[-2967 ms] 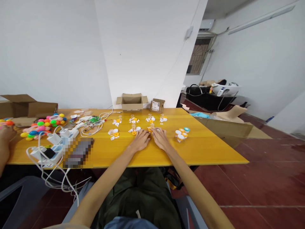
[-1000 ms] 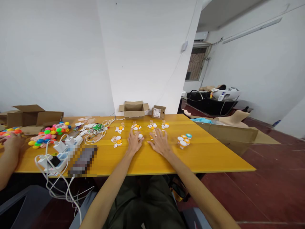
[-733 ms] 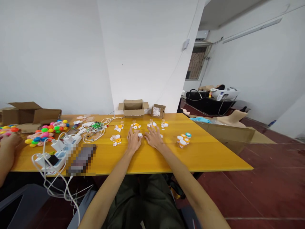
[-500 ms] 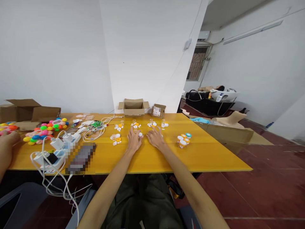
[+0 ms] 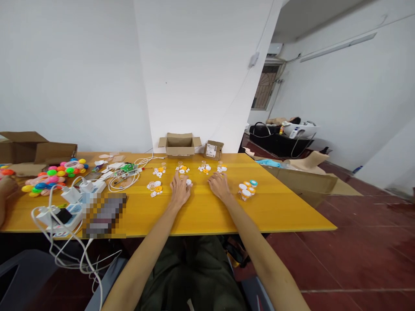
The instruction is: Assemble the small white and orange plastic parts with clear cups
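My left hand (image 5: 180, 188) rests low over the yellow table (image 5: 201, 220), its fingers apart, with a small white round part (image 5: 188, 182) beside its thumb. My right hand (image 5: 219, 185) has its fingers spread just in front of a group of white parts (image 5: 222, 169). Small piles of white and orange discs (image 5: 158, 172) lie in a row behind the hands. Another pile (image 5: 154, 188) is left of my left hand. To the right of my right hand stand several small jars with white, orange and teal lids (image 5: 247, 188).
An open cardboard box (image 5: 180, 150) and a smaller box (image 5: 214, 150) stand by the wall. At left are a power strip (image 5: 73, 214) with tangled cables, a blurred dark device (image 5: 105, 214), colourful balls (image 5: 52, 179) and another person's hand (image 5: 7, 185).
My right hand has moved right, from the middle group toward the rightmost group of parts. My left hand stays by the same parts. The whole view has shifted slightly.
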A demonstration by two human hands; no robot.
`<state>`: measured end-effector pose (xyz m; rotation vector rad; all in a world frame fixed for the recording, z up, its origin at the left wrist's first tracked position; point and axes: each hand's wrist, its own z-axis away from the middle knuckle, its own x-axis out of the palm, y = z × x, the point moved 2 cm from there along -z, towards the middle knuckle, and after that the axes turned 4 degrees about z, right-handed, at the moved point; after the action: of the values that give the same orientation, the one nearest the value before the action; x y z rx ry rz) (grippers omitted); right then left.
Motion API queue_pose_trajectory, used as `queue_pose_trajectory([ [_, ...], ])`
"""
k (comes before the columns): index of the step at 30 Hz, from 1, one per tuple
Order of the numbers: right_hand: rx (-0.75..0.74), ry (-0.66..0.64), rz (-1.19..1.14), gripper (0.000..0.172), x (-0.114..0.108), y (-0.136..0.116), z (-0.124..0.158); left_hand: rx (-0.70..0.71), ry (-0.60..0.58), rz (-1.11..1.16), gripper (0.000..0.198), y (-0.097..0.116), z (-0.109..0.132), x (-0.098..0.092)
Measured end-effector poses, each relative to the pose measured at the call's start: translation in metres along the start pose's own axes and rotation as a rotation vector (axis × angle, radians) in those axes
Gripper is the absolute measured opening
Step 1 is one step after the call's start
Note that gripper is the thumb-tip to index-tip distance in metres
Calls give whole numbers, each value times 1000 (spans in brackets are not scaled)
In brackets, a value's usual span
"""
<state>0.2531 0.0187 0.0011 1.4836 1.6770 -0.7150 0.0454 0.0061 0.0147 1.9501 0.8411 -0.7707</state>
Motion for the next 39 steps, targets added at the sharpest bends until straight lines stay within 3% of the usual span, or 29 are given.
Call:
queue_pose_trajectory([
  [10,102,-13,141,30,0,22,5,-28,26,-20,39,-1,-1,5],
  [20,227,30,142,29,-2,39,9,-181,44,130,42,-4,-5,4],
  [23,174,85,131,28,-3,36,12,-206,54,196,40,-4,-6,1],
  [26,-5,143,73,28,-6,25,18,-217,64,260,40,-3,-7,-1],
  [30,-208,101,-1,28,-11,12,26,-230,77,311,43,-6,-8,1],
  [39,-60,89,0,24,-6,25,21,-108,105,356,52,-24,-17,18],
])
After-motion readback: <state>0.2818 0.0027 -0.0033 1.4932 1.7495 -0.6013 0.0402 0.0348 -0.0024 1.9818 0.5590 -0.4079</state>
